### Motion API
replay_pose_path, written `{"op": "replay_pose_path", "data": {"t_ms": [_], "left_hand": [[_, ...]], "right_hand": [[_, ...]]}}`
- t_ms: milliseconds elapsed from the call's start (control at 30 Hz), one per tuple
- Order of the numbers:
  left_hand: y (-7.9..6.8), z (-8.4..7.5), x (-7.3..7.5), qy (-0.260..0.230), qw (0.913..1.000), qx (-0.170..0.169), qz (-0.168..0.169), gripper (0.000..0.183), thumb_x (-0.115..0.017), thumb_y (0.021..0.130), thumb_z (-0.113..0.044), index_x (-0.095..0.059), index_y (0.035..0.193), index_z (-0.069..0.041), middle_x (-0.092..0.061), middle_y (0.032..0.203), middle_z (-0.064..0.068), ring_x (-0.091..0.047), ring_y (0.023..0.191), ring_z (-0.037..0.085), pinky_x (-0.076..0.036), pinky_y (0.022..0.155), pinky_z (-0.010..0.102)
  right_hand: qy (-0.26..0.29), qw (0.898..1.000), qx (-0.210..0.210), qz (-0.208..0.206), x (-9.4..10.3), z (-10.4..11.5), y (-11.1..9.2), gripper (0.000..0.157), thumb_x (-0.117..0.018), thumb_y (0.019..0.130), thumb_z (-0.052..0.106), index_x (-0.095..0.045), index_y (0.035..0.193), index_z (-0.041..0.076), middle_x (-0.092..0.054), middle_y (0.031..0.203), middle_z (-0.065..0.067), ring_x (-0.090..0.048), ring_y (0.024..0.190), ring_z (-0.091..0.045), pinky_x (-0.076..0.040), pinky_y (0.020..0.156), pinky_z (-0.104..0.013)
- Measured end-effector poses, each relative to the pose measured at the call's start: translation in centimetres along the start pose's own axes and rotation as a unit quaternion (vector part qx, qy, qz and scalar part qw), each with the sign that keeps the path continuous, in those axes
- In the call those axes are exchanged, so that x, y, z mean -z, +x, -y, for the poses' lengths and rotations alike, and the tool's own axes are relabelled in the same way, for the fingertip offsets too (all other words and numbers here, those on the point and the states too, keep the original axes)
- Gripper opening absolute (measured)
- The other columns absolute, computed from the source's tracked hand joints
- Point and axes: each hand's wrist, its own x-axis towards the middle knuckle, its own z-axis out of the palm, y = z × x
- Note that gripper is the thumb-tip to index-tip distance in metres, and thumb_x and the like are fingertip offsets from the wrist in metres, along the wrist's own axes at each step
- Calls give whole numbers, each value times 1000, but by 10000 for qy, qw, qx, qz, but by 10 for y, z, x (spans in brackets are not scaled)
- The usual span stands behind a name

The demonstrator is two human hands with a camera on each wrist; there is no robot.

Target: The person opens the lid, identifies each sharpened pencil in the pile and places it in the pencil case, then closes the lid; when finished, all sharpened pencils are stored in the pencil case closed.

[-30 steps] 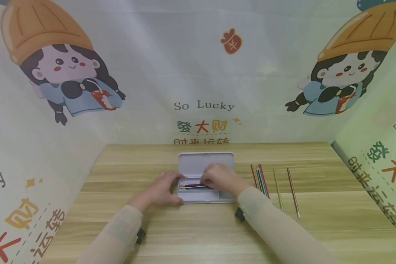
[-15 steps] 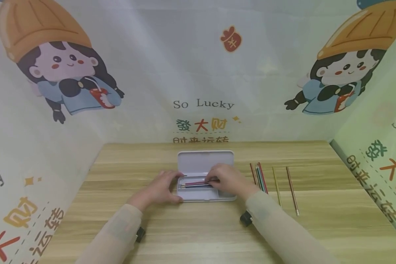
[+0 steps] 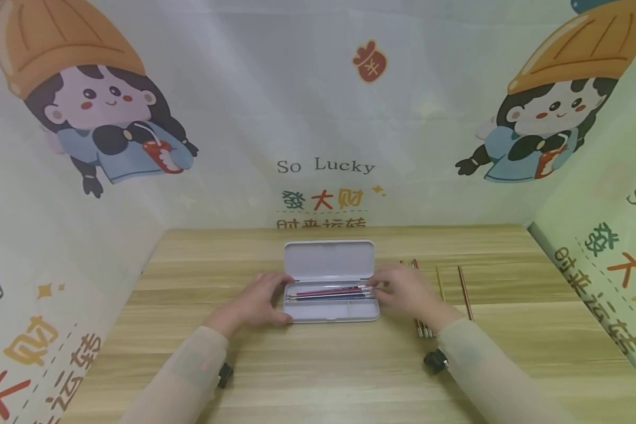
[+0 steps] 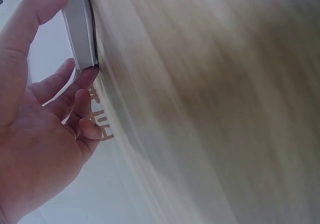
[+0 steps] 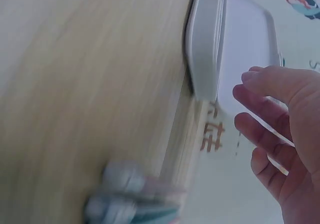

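A white pencil case (image 3: 318,312) lies on the table, its lid (image 3: 328,259) raised at the back. Several pencils (image 3: 328,292), one of them red, lie side by side in its long rear compartment. My left hand (image 3: 254,300) grips the case's left end, thumb at the front corner and fingers at the back; the left wrist view shows the thumb and a fingertip on the case end (image 4: 80,29). My right hand (image 3: 405,291) is at the case's right end, beside the pencil ends. In the right wrist view its fingers are loosely bent, holding nothing.
Right of the case, partly hidden by my right arm, lie several loose pencils (image 3: 425,332) in a bunch. A yellow pencil (image 3: 440,282) and a dark red pencil (image 3: 464,292) lie apart from them. A printed cloth (image 3: 233,118) stands behind the wooden table (image 3: 318,377).
My right hand has let go of the red pencil, now lying in the case with the others, and moved right to the case's end. The left hand stays on the case.
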Motion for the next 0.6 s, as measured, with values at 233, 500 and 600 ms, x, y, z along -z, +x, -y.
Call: {"op": "replay_pose_path", "data": {"t_ms": [233,500,600], "left_hand": [[0,-1,0,9,10000,-55,-7,84,-91,70,-29,-54,142,-6,-59,144,14,-49,132,35,-41,118,54],[1,0,0,39,10000,-20,-17,84,-92,70,-30,-54,143,-7,-59,144,14,-49,133,34,-41,118,53],[0,0,0,54,10000,-14,2,85,-92,70,-30,-54,143,-7,-59,145,14,-50,133,34,-41,118,53]], "right_hand": [[-49,9983,-574,-4,10,-20,-21,17,-76,89,10,-80,105,13,-78,104,-3,-69,87,-16,-61,77,-35],[-349,9959,-840,-9,16,-40,-39,15,-77,90,11,-80,105,12,-78,110,-9,-73,106,-34,-59,93,-53],[-383,9943,-998,36,16,-47,-44,13,-78,89,13,-80,102,13,-78,107,-7,-73,97,-28,-61,85,-49]]}}
